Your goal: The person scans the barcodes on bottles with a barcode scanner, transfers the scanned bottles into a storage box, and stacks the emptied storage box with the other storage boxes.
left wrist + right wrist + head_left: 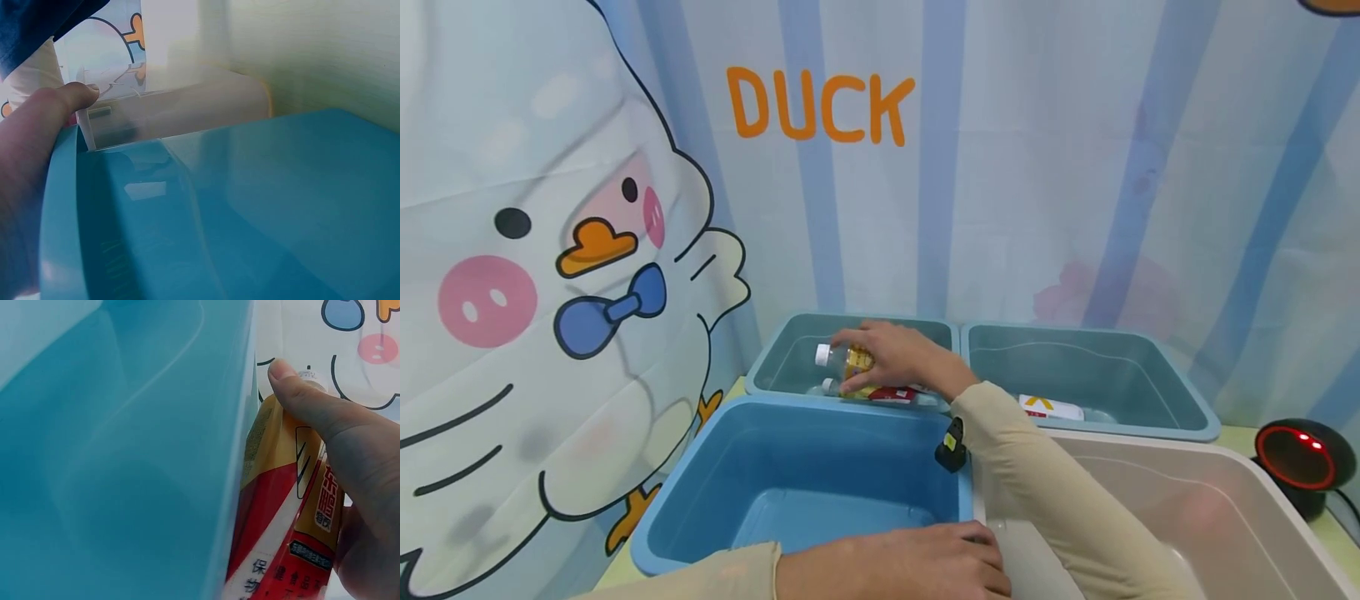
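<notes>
My right hand [895, 358] reaches into the back left teal bin [775, 354] and grips a clear bottle with a white cap and yellow label [859, 360] between thumb and fingers. Under it lies another bottle with a red label [895, 395]. In the right wrist view, gold and red labels [275, 481] show beside my thumb [306, 400], close to the blue bin wall. My left hand [910, 562] lies at the front right of the blue bin [700, 467], fingers loosely bent. In the left wrist view it is by the bin's rim [59, 206].
A back right teal bin [1075, 354] holds a white bottle with a yellow mark [1051, 407]. A beige bin [1210, 500] stands at the front right. Beyond it sits a black round device with a red ring [1303, 458]. A printed duck curtain [1000, 167] hangs behind.
</notes>
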`<act>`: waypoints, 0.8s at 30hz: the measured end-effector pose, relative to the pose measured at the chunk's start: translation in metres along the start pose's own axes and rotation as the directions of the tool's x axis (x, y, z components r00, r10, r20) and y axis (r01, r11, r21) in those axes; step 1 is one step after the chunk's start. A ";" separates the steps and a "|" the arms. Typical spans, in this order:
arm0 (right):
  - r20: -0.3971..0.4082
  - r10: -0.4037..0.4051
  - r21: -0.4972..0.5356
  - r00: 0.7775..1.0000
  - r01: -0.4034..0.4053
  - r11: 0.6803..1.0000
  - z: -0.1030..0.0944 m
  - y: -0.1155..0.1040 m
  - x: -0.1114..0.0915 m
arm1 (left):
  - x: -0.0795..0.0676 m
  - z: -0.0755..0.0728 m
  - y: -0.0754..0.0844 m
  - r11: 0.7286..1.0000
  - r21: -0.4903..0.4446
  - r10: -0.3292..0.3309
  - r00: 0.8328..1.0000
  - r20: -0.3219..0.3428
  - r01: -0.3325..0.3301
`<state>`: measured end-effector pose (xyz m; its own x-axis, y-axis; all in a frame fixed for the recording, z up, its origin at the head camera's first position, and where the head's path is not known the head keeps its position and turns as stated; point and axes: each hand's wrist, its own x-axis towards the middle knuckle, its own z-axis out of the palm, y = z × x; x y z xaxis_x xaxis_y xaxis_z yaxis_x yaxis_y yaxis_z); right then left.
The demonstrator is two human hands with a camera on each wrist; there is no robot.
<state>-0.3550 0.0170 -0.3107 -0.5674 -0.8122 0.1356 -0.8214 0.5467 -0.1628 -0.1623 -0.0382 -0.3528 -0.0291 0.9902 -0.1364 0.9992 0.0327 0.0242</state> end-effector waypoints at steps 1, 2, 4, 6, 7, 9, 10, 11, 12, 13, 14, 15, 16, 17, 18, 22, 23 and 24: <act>0.008 0.008 0.001 1.000 -0.008 1.000 0.000 0.000 0.000 | 0.000 0.000 0.000 1.000 -0.004 0.000 1.000 -0.004 0.000; 0.017 0.017 -0.004 1.000 -0.017 1.000 0.000 0.000 -0.001 | 0.000 0.001 0.001 1.000 -0.007 0.000 1.000 -0.007 0.000; 0.025 0.031 -0.007 0.999 -0.031 0.999 -0.001 -0.001 -0.002 | 0.000 0.001 0.001 1.000 -0.013 -0.001 1.000 -0.010 0.001; 0.023 0.043 -0.007 0.999 -0.043 0.999 -0.004 -0.001 -0.003 | 0.001 0.001 0.002 1.000 -0.004 -0.005 1.000 -0.009 0.005; 0.019 0.046 -0.008 0.999 -0.046 0.999 -0.005 -0.001 -0.004 | 0.001 0.001 0.002 1.000 0.000 -0.008 1.000 -0.008 0.008; 0.004 0.041 -0.002 0.999 -0.041 0.999 -0.009 -0.001 -0.005 | 0.002 0.000 0.003 1.000 0.024 -0.010 1.000 0.000 0.010; -0.003 0.040 0.002 0.999 -0.040 0.999 -0.011 -0.001 -0.006 | 0.003 0.000 0.003 0.999 0.033 -0.010 1.000 0.004 0.010; -0.010 0.037 -0.004 0.999 -0.037 0.999 -0.012 -0.001 -0.007 | 0.003 0.000 0.003 0.999 0.042 -0.010 1.000 0.009 0.010; -0.015 0.034 -0.008 0.999 -0.034 0.999 -0.014 -0.001 -0.009 | 0.003 0.000 0.003 0.999 0.041 -0.012 1.000 0.012 0.011; -0.020 0.031 -0.010 0.999 -0.031 0.999 -0.015 0.000 -0.010 | 0.004 -0.001 0.003 0.999 0.036 -0.015 1.000 0.013 0.015; -0.024 0.030 -0.010 0.999 -0.030 0.999 -0.017 0.000 -0.012 | 0.004 -0.001 0.003 0.999 0.035 -0.016 1.000 0.014 0.015; -0.027 0.031 -0.010 0.999 -0.031 0.999 -0.018 0.001 -0.014 | 0.004 0.000 0.003 0.999 0.027 -0.017 1.000 0.014 0.017; -0.029 0.035 -0.010 0.999 -0.035 0.999 -0.020 0.001 -0.016 | 0.004 0.000 0.003 1.000 0.015 -0.021 1.000 0.013 0.021; -0.030 0.037 -0.010 0.999 -0.038 0.999 -0.022 0.002 -0.017 | 0.004 0.000 0.003 1.000 0.009 -0.024 1.000 0.012 0.024; -0.028 0.041 0.001 0.999 -0.041 0.999 -0.023 0.002 -0.020 | 0.004 0.000 0.003 1.000 0.004 -0.023 1.000 0.011 0.023; -0.018 0.062 0.020 0.998 -0.061 0.998 -0.029 0.007 -0.029 | 0.003 0.000 0.002 1.000 -0.018 -0.019 1.000 0.005 0.020; -0.016 0.068 0.023 0.998 -0.067 0.997 -0.030 0.009 -0.032 | 0.003 0.000 0.002 1.000 -0.019 -0.017 1.000 0.002 0.017; -0.014 0.075 0.027 0.997 -0.075 0.997 -0.031 0.011 -0.035 | 0.003 -0.001 0.003 1.000 -0.019 -0.014 1.000 -0.001 0.014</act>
<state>-0.3459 0.0575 -0.2865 -0.6286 -0.7656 0.1368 -0.7746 0.6003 -0.1990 -0.1599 -0.0351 -0.3526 -0.0432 0.9898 -0.1361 0.9980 0.0492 0.0407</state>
